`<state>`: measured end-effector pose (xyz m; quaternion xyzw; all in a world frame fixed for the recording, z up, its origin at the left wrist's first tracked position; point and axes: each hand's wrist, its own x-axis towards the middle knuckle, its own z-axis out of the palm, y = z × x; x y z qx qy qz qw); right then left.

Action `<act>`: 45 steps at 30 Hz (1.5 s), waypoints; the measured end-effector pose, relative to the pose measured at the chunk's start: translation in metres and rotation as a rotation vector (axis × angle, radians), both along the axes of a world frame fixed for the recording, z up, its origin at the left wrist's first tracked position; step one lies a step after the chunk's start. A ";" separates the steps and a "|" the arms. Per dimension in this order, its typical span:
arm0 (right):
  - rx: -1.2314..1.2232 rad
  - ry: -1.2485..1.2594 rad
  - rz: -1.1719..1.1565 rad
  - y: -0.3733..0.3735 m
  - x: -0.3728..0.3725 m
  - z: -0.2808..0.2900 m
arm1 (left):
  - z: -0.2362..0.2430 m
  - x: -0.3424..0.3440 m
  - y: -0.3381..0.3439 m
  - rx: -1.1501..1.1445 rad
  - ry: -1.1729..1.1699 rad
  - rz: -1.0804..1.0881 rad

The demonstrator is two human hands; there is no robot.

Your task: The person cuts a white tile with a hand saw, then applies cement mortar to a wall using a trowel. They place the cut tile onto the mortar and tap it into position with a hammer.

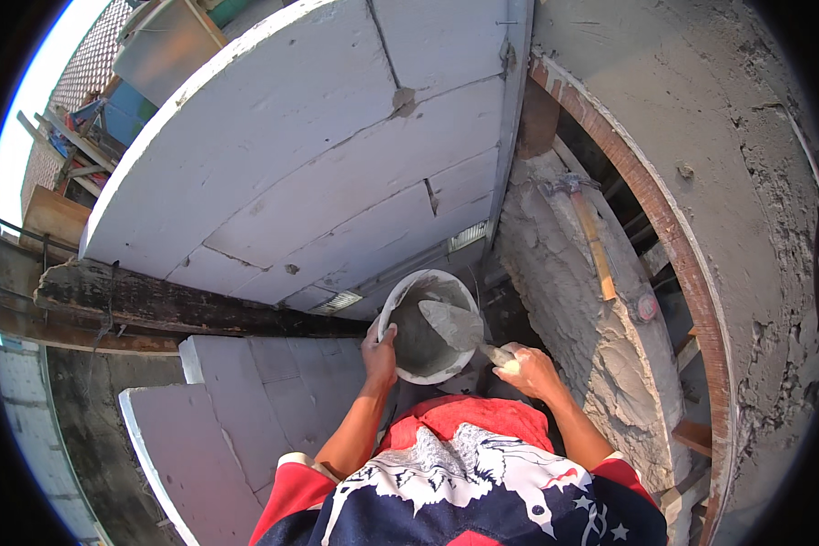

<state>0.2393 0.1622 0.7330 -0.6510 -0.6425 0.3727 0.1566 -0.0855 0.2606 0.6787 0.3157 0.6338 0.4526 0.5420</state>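
Observation:
A round pale bucket with grey mortar inside stands out in front of my body. My left hand grips its left rim, thumb over the edge. In my right hand is the handle of a trowel, fingers wrapped round it. The trowel's mortar-coated blade lies over the bucket's opening, pointing left. Whether the blade touches the mortar below, I cannot tell.
Ahead rises a pale block wall with thin joints. A dark timber beam runs along its lower left, above more blockwork. At right are a rough mortar-covered ledge, a hammer lying on it, and a curved-looking wooden frame.

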 end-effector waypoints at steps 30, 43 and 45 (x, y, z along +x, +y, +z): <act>-0.583 0.073 -0.163 -0.002 -0.066 -0.140 | -0.156 -0.005 -0.117 -0.234 -0.107 0.199; -0.596 0.334 -0.263 0.047 -0.107 -0.260 | -0.239 -0.042 -0.131 -0.385 -0.201 0.248; -0.626 0.154 0.053 0.064 -0.124 -0.218 | -0.255 -0.041 -0.124 -0.403 -0.160 0.204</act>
